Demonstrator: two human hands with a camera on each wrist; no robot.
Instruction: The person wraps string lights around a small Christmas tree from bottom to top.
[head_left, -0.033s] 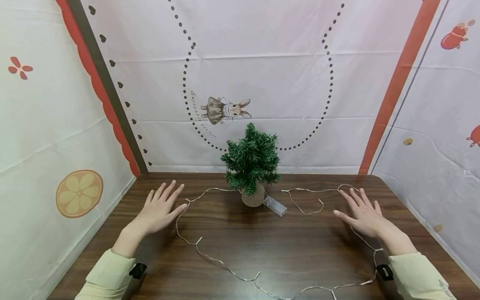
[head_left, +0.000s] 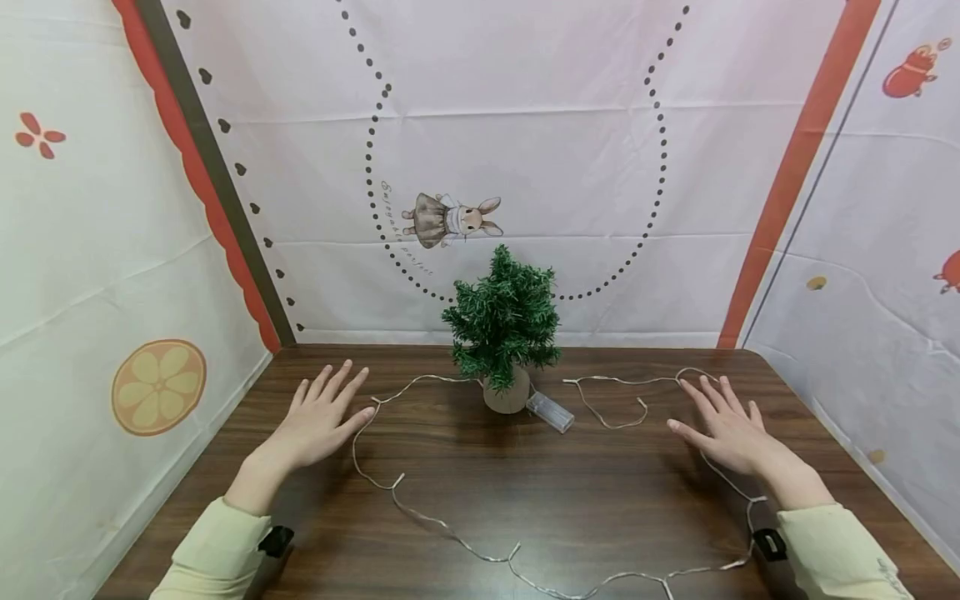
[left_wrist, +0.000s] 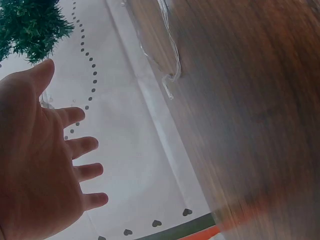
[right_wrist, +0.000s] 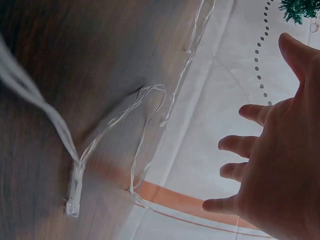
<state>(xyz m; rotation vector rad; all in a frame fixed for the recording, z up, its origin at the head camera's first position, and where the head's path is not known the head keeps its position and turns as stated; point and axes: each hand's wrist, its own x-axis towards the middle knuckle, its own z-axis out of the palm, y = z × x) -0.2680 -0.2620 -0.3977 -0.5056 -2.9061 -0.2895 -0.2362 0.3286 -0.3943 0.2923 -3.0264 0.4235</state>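
String lights (head_left: 501, 560) lie in a wide, uneven loop on the desk (head_left: 465, 458), mostly between the left hand (head_left: 315, 425) and the right hand (head_left: 731, 429). On each hand the fingers are straight and spread apart. The right hand hides a stretch of the wire beneath it; whether skin meets wire, I cannot tell, nor whether the left thumb touches the bulb just beside its tip. The nearest part of the loop dips to the lower edge of the head view, where one bulb is cut off. Behind the base (head_left: 506, 396) of the small artificial pine tree (head_left: 502, 317) the wire drops out of sight, and its join to the clear battery box (head_left: 551, 412) is hard to make out. Both wrist views crop the tree.

The loop's long axis runs sideways, from left fingers to right fingers; a short tail curls to a tip left of the right thumb. The battery box slants, its far end by the base, its near end toward the person's right. The tree stands upright, tip up, beyond and between the two sets of fingers.
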